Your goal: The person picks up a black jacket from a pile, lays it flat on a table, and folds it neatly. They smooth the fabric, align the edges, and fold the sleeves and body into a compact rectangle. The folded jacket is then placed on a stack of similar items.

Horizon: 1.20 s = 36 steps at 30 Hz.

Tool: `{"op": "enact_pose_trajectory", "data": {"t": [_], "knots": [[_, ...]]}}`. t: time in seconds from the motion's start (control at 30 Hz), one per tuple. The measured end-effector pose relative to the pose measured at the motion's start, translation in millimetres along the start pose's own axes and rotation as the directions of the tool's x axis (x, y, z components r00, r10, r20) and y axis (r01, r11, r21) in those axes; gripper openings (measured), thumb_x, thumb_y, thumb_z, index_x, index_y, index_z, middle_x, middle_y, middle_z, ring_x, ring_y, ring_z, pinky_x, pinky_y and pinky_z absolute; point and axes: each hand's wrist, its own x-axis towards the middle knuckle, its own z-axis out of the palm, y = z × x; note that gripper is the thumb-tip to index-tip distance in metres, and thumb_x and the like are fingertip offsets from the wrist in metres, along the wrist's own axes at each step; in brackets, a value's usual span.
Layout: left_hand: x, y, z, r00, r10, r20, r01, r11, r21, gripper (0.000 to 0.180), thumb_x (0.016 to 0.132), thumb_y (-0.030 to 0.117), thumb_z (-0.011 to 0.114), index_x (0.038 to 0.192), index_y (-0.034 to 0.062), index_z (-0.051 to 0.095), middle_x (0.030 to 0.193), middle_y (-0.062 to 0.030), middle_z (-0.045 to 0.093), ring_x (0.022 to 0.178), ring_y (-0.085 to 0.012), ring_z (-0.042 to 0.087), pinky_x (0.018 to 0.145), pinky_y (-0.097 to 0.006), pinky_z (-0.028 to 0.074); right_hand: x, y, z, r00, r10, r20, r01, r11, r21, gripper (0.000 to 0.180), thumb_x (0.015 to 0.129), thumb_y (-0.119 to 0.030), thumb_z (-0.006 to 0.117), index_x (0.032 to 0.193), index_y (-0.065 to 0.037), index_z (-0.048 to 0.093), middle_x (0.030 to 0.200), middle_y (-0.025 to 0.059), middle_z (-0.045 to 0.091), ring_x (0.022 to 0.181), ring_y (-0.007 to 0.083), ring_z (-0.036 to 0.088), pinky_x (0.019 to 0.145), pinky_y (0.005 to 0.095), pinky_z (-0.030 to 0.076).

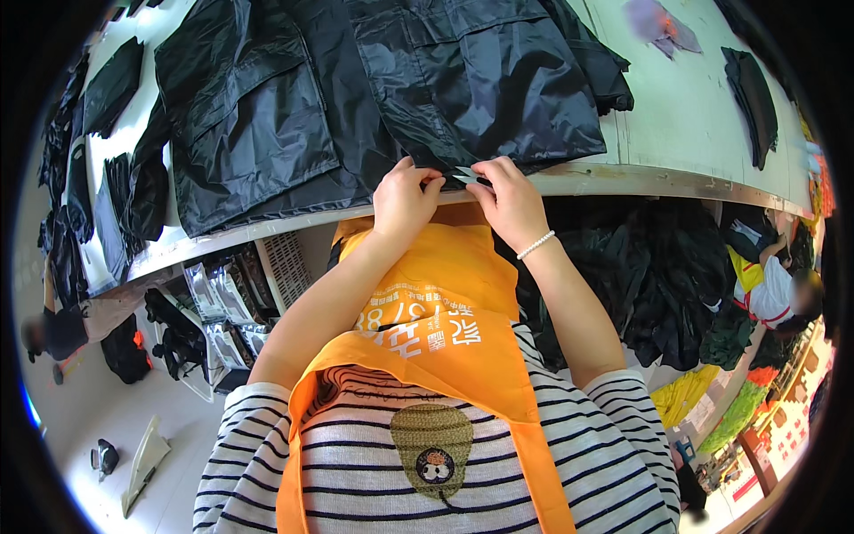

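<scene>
**Both hands pinched at the jacket hem**

I see one large black shiny nylon jacket (pixel 356 98) spread on the pale worktable (pixel 676 125), its hem at the near edge, running left to right. Two hands meet there: my left hand (pixel 402 200) and right hand (pixel 509 200) each pinch one small pale tag (pixel 464 174), possibly a label, lying between them, equally near both

A single head-worn fisheye view looks steeply down the person's own chest and orange apron (pixel 445 294) onto the near edge of a white worktable (pixel 685 116). The table fills the upper frame at close range, its edge bowing toward the rim; the floor (pixel 98 418) shows far below at lower left.
</scene>
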Motion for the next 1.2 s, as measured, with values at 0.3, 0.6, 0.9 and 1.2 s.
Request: {"op": "enact_pose_trajectory", "data": {"t": [0.3,0.6,0.9,1.2], "knots": [[-1,12,-10,0.953,0.283,-0.107,-0.266,0.952,0.151,0.004,0.073,0.01,0.066,0.077,0.0079,0.067,0.07,-0.0069,0.06,0.062,-0.0247,0.057,0.056,-0.034,0.048,2,-8,-6,0.995,-0.095,-0.021,0.092,0.987,-0.135,0.017,0.08,-0.017,0.067,0.093,-0.007,0.061,0.086,0.007,0.056,0.078,0.0269,0.06,0.068,0.0357,0.049],[4,17,-16,0.891,0.445,-0.091,-0.428,0.89,0.158,0.009,0.068,0.003,0.064,0.075,0.0051,0.059,0.086,-0.0077,0.062,0.084,-0.0287,0.058,0.074,-0.036,0.047,6,-17,-4,0.998,0.007,0.068,-0.005,1.0,-0.028,0.016,0.08,-0.016,0.066,0.092,-0.006,0.064,0.087,0.0082,0.058,0.081,0.0277,0.061,0.07,0.0363,0.05],[4,6,-8,0.921,0.386,-0.047,-0.382,0.921,0.077,0.01,0.079,0.003,0.059,0.088,0.0033,0.055,0.097,-0.01,0.066,0.088,-0.0306,0.061,0.079,-0.038,0.046,10,-13,2,0.995,-0.098,0.013,0.099,0.983,-0.153,0.018,0.08,-0.015,0.067,0.095,-0.006,0.064,0.088,0.0068,0.059,0.078,0.0269,0.06,0.067,0.0356,0.049],[8,7,-7,0.972,0.232,-0.021,-0.231,0.972,0.041,0.005,0.087,0.007,0.054,0.091,0.0052,0.052,0.086,-0.0116,0.066,0.076,-0.0322,0.063,0.066,-0.04,0.049,11,-3,5,0.954,-0.291,-0.074,0.261,0.925,-0.278,0.017,0.08,-0.018,0.064,0.094,-0.009,0.062,0.082,0.0021,0.053,0.075,0.0201,0.056,0.065,0.0333,0.044]]}}
